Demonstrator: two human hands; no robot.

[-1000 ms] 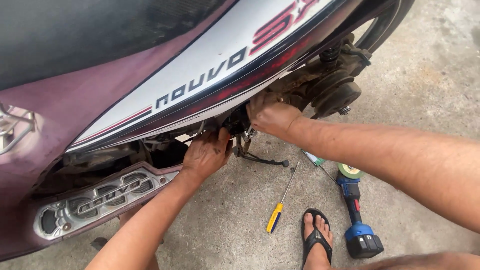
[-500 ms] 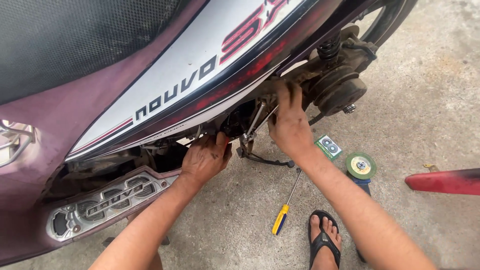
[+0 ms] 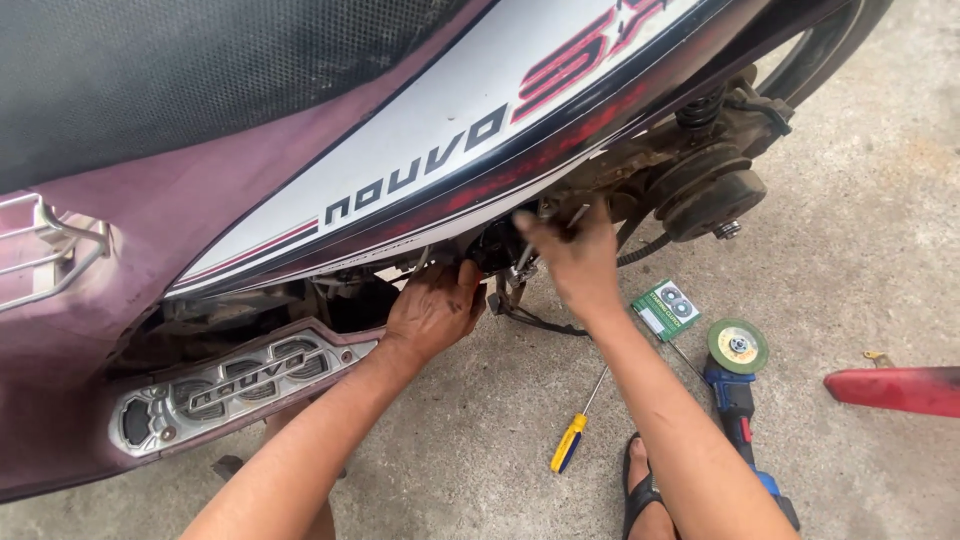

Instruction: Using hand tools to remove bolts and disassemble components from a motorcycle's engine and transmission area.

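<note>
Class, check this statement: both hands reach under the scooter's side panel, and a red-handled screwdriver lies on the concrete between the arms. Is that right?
Not quite. The head view shows the screwdriver has a yellow and blue handle, not red. The rest holds: left hand and right hand reach under the scooter's side panel.

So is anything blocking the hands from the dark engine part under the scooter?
Nothing visible does. The left hand already rests against the dark engine part, and the right hand reaches in beside it. The side panel only overhangs from above.
</note>
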